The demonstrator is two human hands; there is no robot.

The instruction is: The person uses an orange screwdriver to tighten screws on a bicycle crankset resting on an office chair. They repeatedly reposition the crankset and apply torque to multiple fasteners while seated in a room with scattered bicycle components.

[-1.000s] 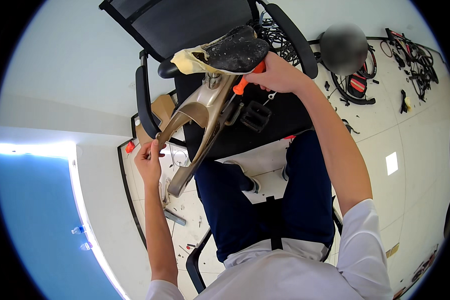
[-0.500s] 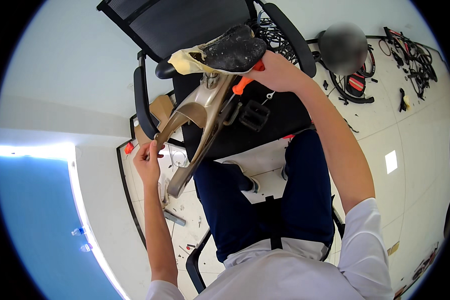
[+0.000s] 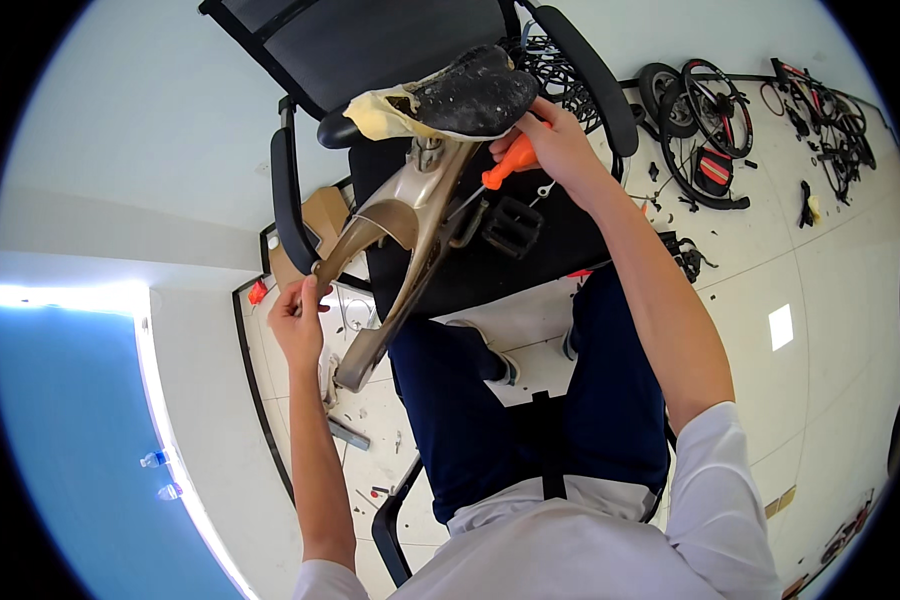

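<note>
A bronze-coloured forked bicycle frame part (image 3: 405, 205) leans on the seat of a black office chair (image 3: 490, 285). On its top end sits a worn bicycle saddle (image 3: 475, 95), its black cover torn and yellow foam showing at the left. My left hand (image 3: 298, 318) pinches the tip of the left fork leg. Beside the saddle's right end, my right hand (image 3: 560, 150) is closed around the orange handle of a screwdriver (image 3: 508, 165). Its shaft slants down-left to the frame, where the tip is hidden. A black pedal (image 3: 513, 228) lies on the seat, beside a ring-ended wrench (image 3: 544, 190).
The chair's armrests (image 3: 288, 190) flank the frame part. Bicycle wheels (image 3: 715, 105) and other bike parts (image 3: 835, 120) lie along the wall at far right. A cardboard box (image 3: 322, 220) and small scattered parts are on the floor at left.
My right hand has shifted slightly right and down, and more of the screwdriver's orange handle shows. The saddle has moved a little to the right. My left hand stays on the fork leg.
</note>
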